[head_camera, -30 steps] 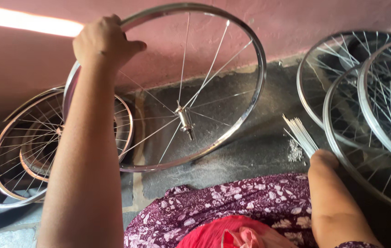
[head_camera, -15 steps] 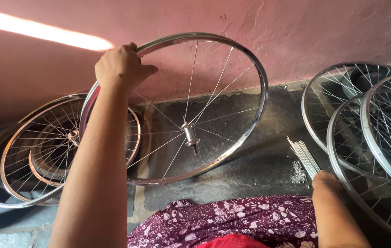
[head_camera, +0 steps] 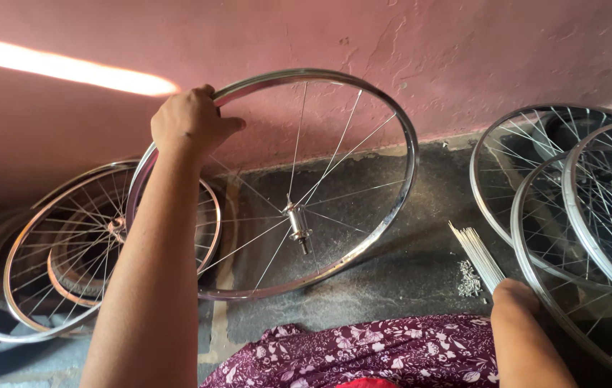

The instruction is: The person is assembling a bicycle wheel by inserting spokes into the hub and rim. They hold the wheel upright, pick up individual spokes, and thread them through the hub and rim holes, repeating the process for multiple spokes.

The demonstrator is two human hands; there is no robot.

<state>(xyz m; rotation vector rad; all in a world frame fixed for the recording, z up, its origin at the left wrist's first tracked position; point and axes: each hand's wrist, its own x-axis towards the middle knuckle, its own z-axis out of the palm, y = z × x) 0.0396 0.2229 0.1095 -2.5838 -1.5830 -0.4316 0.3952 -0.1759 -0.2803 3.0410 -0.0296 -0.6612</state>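
My left hand [head_camera: 189, 122] grips the upper left rim of a shiny spoked bicycle wheel [head_camera: 385, 215], which stands tilted against the pink wall with its metal hub [head_camera: 297, 225] in the middle. My right hand [head_camera: 514, 296] is low at the right, closed around the near end of a bundle of thin loose spokes [head_camera: 477, 253] that fans out over the dark floor. A small pile of spoke nipples [head_camera: 470, 279] lies beside the bundle.
Several spoked wheels [head_camera: 69, 244] lean together at the left against the wall. More wheels [head_camera: 572, 208] overlap at the right edge. The pink plaster wall [head_camera: 464, 57] runs along the back. My purple flowered garment [head_camera: 363, 356] fills the bottom.
The wheel and my left hand sit further right and lower in view than a second ago, the view having shifted. My right hand stays on the spoke bundle.
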